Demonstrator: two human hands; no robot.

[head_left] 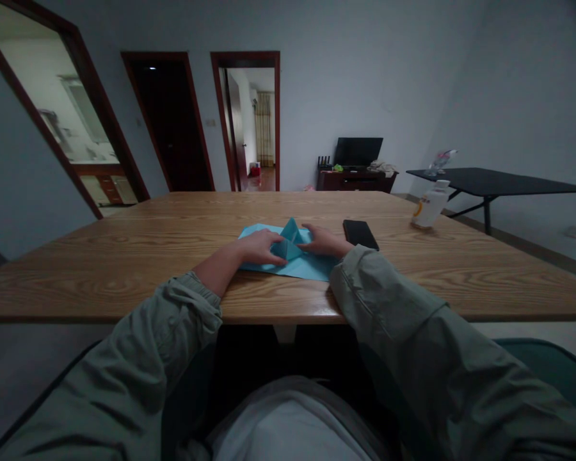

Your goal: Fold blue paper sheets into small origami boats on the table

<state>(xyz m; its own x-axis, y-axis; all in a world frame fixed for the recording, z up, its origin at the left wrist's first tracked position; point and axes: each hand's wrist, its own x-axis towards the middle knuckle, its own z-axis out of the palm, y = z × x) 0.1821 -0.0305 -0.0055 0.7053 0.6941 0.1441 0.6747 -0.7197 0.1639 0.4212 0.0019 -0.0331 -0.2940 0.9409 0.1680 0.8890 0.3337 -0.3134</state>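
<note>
A sheet of light blue paper (300,267) lies on the wooden table in front of me. Near its middle a folded part stands up in a pointed peak (291,232). From the left, my left hand (263,247) holds the folded part, fingers behind and thumb in front. On the other side my right hand (324,242) has its thumb and forefinger on the right side of the fold. The palms and some fingers of both hands are hidden. A black phone (360,235) lies just beyond my right wrist.
The wooden table (125,269) stretches widely to both sides, its front edge close to my body. A whitish plastic bottle (431,205) stands at the right. Beyond it is a black folding table (499,181) with a clear spray bottle (440,163). A monitor (358,152) stands against the far wall.
</note>
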